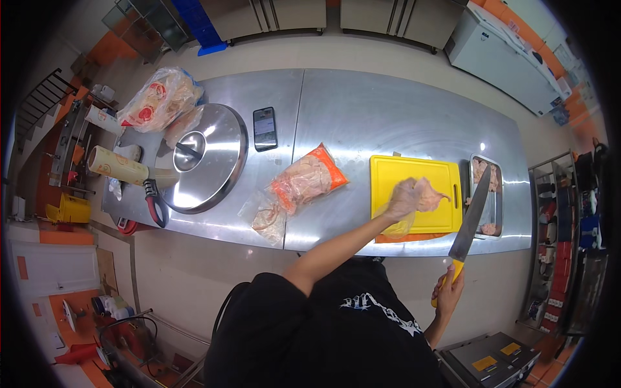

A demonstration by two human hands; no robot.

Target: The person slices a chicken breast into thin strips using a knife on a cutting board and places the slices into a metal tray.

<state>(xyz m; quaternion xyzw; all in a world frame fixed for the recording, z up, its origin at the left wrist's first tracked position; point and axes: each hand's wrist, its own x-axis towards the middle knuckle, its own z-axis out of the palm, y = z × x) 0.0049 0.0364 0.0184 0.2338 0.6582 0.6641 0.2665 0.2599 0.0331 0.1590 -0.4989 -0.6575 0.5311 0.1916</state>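
Observation:
My left hand [403,199], in a clear plastic glove, grips a piece of raw chicken [430,195] over the yellow cutting board [412,167]. An orange cloth [412,238] shows under the board's near edge. My right hand [448,287] holds the yellow handle of a large kitchen knife [471,218], its blade slanting up and away, right of the board. Beyond the blade is a metal tray [495,208] with raw chicken pieces [489,229] in it. A plastic bag of raw chicken [305,177] lies left of the board on the steel table [349,121].
A smartphone [265,129] lies beyond the chicken bag. Farther left are a large round metal lid [225,145], a roll of cling film [119,165], red-handled scissors [154,206] and another filled plastic bag [160,99]. A small clear bag [268,222] is near the front edge.

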